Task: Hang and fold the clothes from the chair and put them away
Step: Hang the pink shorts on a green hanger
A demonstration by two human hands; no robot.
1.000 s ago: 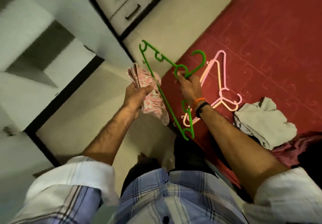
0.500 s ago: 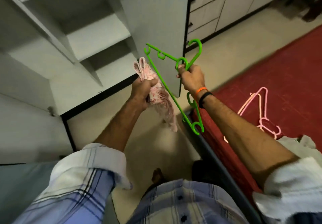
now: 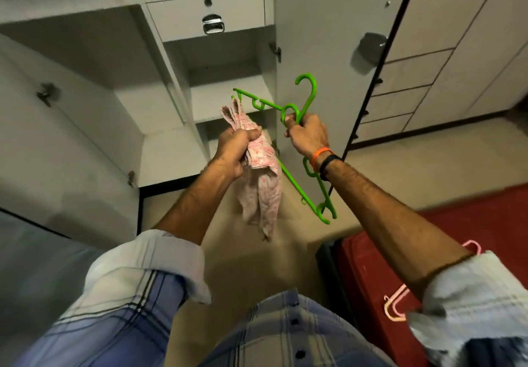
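A bunched pink patterned cloth [image 3: 261, 172] is gripped in the closed left hand [image 3: 235, 149], its lower part hanging free above the floor in front of the open wardrobe [image 3: 160, 86]. The green hanger [image 3: 297, 163] is pinched at the base of its hook by the right hand [image 3: 307, 135], tilted steeply, its bottom bar just beside the cloth. Because the cloth is wadded, it is likely to be snagged on the hanger's notches or dropped if the fist is loosened before it is draped. A pink hanger [image 3: 395, 306] is seen on the red mat [image 3: 368, 275], near the mat's edge, where it could be stepped on.
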